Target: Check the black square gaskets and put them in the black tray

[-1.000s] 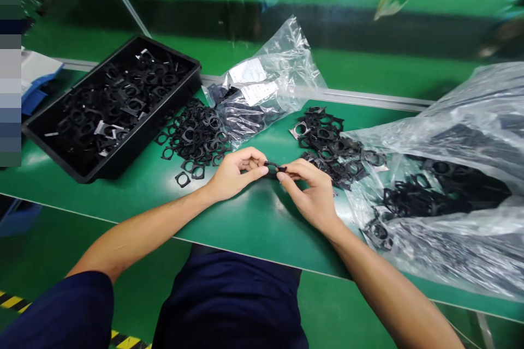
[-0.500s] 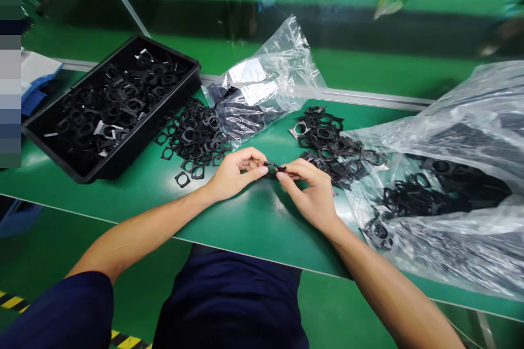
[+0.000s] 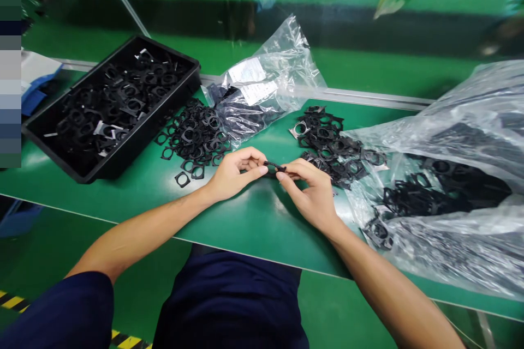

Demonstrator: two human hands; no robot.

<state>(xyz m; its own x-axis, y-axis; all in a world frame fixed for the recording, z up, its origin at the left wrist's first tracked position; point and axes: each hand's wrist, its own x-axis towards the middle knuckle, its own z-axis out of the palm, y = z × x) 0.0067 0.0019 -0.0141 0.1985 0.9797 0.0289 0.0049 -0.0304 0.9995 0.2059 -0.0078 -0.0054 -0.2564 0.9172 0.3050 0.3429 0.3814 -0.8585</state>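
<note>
Between my two hands, over the green table [image 3: 245,218], is a small black plastic ring part [image 3: 275,166], seen nearly edge-on. My left hand [image 3: 237,172] pinches its left end between thumb and fingers. The right end is pinched by my right hand [image 3: 311,188]. Whether it is one piece or two put together, I cannot tell. Left of my hands lies a pile of thin black square frames with round holes [image 3: 194,133]. Beyond my right hand is a second heap of black ring parts [image 3: 327,139].
A black bin [image 3: 172,112] full of black parts stands at the left. Behind the left pile sits a clear plastic bag [image 3: 282,65] with white labels. A large clear bag [image 3: 450,251] spills black parts at the right. A metal rail [image 3: 368,96] runs along the table's back.
Both hands hold the same places. The black ring part is tilted slightly, so a little more of its opening shows.
</note>
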